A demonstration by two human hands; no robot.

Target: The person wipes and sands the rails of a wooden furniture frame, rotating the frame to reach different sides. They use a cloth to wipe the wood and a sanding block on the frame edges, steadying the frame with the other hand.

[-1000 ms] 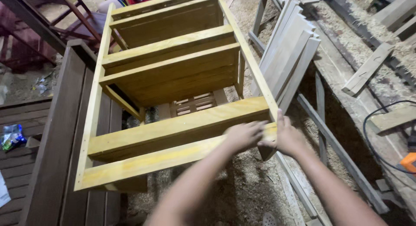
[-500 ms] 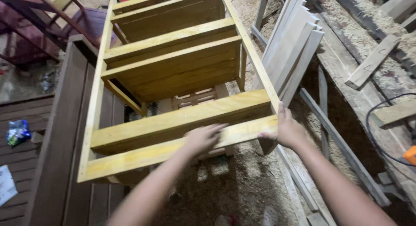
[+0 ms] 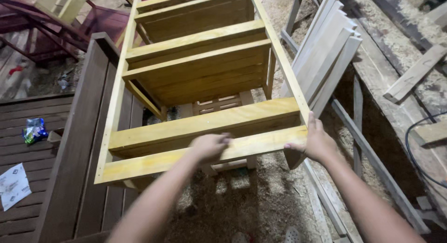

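Yellow wooden rack lies tilted at centre, its near end over a sawdust-covered floor. Left hand rests palm-down on the nearest crossbar, fingers curled over its top, loosely laid rather than clamped. Right hand clasps the near right corner of the frame, thumb on top, fingers wrapped beneath. Dark brown slatted panel stands just left of the rack. Pale planks lean at the right. Farther right, a sawdust-strewn bench.
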